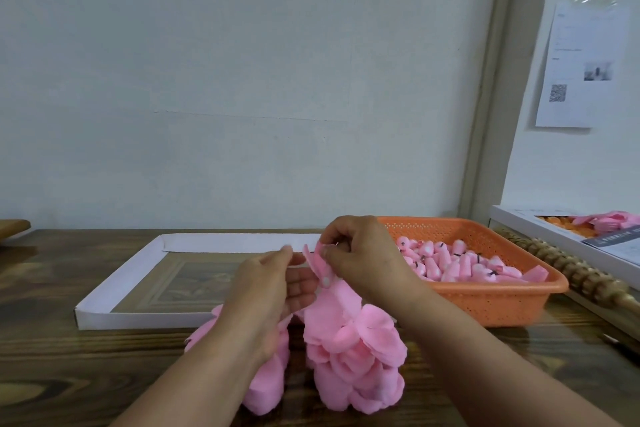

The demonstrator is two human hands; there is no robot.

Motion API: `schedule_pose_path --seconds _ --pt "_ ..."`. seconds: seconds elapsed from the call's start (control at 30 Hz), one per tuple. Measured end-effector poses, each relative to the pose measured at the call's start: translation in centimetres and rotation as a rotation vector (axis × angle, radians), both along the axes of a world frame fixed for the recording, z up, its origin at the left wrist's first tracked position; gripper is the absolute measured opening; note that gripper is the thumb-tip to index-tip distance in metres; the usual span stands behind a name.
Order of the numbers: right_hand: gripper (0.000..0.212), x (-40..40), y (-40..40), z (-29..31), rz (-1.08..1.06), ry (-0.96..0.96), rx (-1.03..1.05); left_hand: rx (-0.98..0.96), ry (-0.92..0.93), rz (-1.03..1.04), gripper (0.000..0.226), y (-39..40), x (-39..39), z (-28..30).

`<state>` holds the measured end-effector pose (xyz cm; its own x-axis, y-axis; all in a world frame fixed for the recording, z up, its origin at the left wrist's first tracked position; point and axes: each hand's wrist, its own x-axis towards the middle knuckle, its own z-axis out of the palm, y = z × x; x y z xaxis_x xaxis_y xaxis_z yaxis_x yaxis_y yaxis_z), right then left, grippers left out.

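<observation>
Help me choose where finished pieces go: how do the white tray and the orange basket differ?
The white tray has low, solid walls; the orange basket has taller, perforated ones. The tray is wider and shows a bare bottom; the basket holds pink buds. Both are rectangular, open-topped and stand on the wooden table.

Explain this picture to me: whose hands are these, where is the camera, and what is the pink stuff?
There is no machine here: a person works bare-handed, and a camera worn on the head looks down at the wooden table. The right hand pinches a pink petal piece, and the left hand cups it from the side. Below them lies a pile of pink petals. A white cardboard tray sits behind, and an orange basket of pink buds stands to the right.
</observation>
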<state>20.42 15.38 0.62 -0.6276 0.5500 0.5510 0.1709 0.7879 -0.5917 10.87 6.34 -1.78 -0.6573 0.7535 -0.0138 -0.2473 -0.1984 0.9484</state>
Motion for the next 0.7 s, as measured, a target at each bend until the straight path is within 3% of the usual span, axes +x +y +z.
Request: schedule_pose_path --seconds 0.1,0.27,0.47,0.7 --pt "0.039 0.01 -0.10 -0.03 -0.005 0.012 -0.011 0.012 0.033 -0.041 0.023 -0.30 0.14 -0.34" --pt "0.037 -0.08 -0.18 -0.17 -0.017 0.011 -0.015 -0.012 0.118 -0.026 0.020 -0.10 0.20 -0.77" --pt "0.036 -0.19 -0.13 -0.02 0.035 0.040 -0.117 -0.025 0.270 -0.046 0.042 -0.37 0.67 -0.80" --pt "0.026 0.11 -0.09 0.22 0.142 0.064 -0.284 -0.004 0.285 -0.143 0.032 -0.58 0.37 -0.63"
